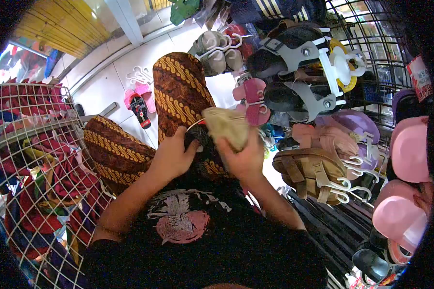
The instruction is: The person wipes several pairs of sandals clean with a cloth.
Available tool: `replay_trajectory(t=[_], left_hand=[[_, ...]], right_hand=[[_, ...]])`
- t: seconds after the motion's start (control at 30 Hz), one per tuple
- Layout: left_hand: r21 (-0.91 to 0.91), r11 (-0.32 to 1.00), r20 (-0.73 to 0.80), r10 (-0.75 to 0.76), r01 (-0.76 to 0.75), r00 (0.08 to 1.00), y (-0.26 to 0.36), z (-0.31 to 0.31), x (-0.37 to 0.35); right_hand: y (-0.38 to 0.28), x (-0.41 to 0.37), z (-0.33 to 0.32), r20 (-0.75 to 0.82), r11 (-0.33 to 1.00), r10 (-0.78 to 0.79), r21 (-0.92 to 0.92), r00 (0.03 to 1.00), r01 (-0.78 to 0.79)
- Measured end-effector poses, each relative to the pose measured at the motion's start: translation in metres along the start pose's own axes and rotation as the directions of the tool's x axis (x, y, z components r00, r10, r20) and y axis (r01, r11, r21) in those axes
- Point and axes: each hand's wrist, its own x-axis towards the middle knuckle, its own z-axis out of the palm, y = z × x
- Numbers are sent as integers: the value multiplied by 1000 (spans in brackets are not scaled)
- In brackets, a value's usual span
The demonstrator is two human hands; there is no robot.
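Observation:
In front of my lap, my right hand (pixel 243 156) grips a beige folded cloth (pixel 226 126), blurred by motion. My left hand (pixel 175 154) is closed around a small dark object (pixel 194 137) whose kind I cannot make out. A thin white curved piece (pixel 195 125) rises beside that object toward the cloth. Under both hands are my legs in brown patterned trousers (pixel 181 86). The two hands are close together but apart.
Sandals on white hangers crowd the right side, among them grey-strapped black ones (pixel 294 55), brown ones (pixel 306 171) and pink ones (pixel 410 149). At left stands a wire mesh basket (pixel 38 192) with colourful cloth. Pink and black slippers (pixel 141 108) lie on the tiled floor.

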Motion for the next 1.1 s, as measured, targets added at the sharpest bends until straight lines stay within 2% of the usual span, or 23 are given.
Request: replay_trajectory(t=[0.03, 0.07, 0.17, 0.2, 0.3, 0.33, 0.4, 0.43, 0.47, 0.57, 0.6, 0.63, 0.7, 0.73, 0.83, 0.87, 0.97, 1.0, 1.1], left_hand=[[-3, 1000, 4, 8, -8, 1000, 1, 0, 1], [-1, 1000, 7, 17, -17, 1000, 0, 0, 2], [1, 1000, 18, 21, -21, 1000, -4, -1, 3], [-3, 1000, 18, 14, -14, 1000, -6, 0, 4], [-10, 991, -92, 135, -136, 987, -12, 5, 1], [-21, 995, -51, 91, -93, 994, -11, 4, 3], [-42, 999, 35, 4, -2, 999, -6, 0, 6], [-38, 999, 23, 27, -26, 999, -9, 1, 6], [-38, 998, 1, 48, -48, 999, -13, 3, 7], [-31, 996, -48, 87, -88, 995, -16, 7, 3], [-26, 994, -60, 101, -102, 993, -16, 8, 3], [-32, 995, -43, 94, -96, 995, -18, 7, 4], [-51, 996, -10, 75, -75, 997, -21, 8, 8], [-53, 996, -21, 74, -75, 997, -22, 9, 9], [-52, 998, -20, 43, -44, 999, -20, 8, 4], [-47, 998, -4, 30, -30, 1000, -16, 5, 4], [-46, 996, -17, 72, -73, 997, -23, 10, 6], [-46, 994, -42, 99, -101, 994, -25, 12, 8], [7, 996, -71, 95, -94, 993, -23, 13, 3]], right_hand=[[-1, -2, 2, 1, 993, -114, 6, 993, 114], [4, 4, 8, 87, 981, 69, -185, 994, -52], [13, 28, 0, 25, 927, 375, -9, 927, -375], [12, 25, 0, -142, 973, 215, 115, 966, -200], [-8, 17, -5, 9, 998, -38, -44, 999, 39], [-11, 25, -2, 142, 989, 68, -143, 988, -48], [9, 34, 11, 45, 981, 192, -30, 980, -191], [17, 36, 15, 2, 968, 250, 29, 968, -250], [19, 35, 15, -98, 983, 154, 117, 983, -142], [-16, 32, 6, 46, 990, 123, -69, 991, -120], [-17, 40, 9, 199, 961, 263, -141, 944, -238], [-9, 47, 14, 72, 977, 213, -42, 974, -211], [8, 59, 19, -189, 985, 135, 135, 973, -110], [7, 58, 14, -245, 993, 98, 92, 965, -77], [-5, 40, 19, 63, 990, 40, -139, 997, -31], [-12, 45, 18, 200, 978, 166, -156, 966, -136], [26, 62, 41, -84, 979, 191, 90, 978, -183], [9, 65, 25, -146, 991, 128, 51, 981, -121], [-19, 53, 18, 30, 988, 107, -115, 994, -103]])
